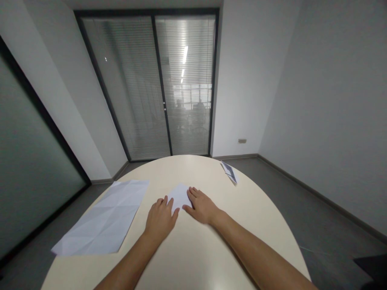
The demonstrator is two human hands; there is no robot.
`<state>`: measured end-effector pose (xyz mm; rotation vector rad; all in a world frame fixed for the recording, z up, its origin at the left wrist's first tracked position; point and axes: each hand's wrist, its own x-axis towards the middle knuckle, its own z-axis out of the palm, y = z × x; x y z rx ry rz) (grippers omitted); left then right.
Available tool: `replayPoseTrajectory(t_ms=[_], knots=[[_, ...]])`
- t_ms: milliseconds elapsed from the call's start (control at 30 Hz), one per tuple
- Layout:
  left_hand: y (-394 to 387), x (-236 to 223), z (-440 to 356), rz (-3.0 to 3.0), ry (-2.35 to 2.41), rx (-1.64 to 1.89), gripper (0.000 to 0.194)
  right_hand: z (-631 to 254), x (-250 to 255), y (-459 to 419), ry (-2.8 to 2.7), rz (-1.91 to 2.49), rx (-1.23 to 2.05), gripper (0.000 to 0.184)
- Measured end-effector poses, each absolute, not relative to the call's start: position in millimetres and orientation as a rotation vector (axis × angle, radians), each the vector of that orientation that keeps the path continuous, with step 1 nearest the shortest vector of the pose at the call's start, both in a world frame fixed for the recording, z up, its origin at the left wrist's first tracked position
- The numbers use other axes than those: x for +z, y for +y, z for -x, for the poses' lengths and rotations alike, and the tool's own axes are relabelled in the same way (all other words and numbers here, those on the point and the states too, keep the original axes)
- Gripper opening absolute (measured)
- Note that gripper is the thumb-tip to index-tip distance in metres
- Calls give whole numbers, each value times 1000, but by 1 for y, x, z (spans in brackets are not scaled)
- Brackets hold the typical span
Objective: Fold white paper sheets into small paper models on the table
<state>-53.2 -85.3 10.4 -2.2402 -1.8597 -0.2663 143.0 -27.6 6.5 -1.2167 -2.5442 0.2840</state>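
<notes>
A small piece of white paper (180, 195) lies on the round cream table (187, 249), between and partly under both hands. My left hand (161, 216) rests on its left side, fingers stretched out and thumb pointing toward the paper's near edge. On the right side, my right hand (202, 204) lies flat with its fingers extended over the paper's edge. Neither hand is closed around anything. Parts of the paper's left and right edges are hidden beneath the fingers, so its full shape cannot be made out.
A large white sheet with crease lines (104, 219) lies at the table's left, its corner reaching past the edge. Near the far right edge sits a folded paper piece (229, 172) with grey markings. Beyond the table stand glass doors with blinds (145, 92) and walls.
</notes>
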Motion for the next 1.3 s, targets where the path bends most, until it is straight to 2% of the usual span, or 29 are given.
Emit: replayPoseTrajectory(t_ms=[67,167,600,867,1300], knots=[[-85,11,54,2245,-1866,-268,45,-146,4,-26,-2599,1202,354,83],[-85,10,55,2264,-1867,-302,46,-150,2,-24,-2656,1154,414,88],[-74,-13,66,2471,-1800,-519,53,-154,1,-20,-2684,984,464,88],[-70,-8,68,2501,-1806,-545,48,-153,-2,-20,-2668,1054,428,88],[-70,2,75,2539,-1865,-531,37,-154,6,-20,-2666,972,433,73]])
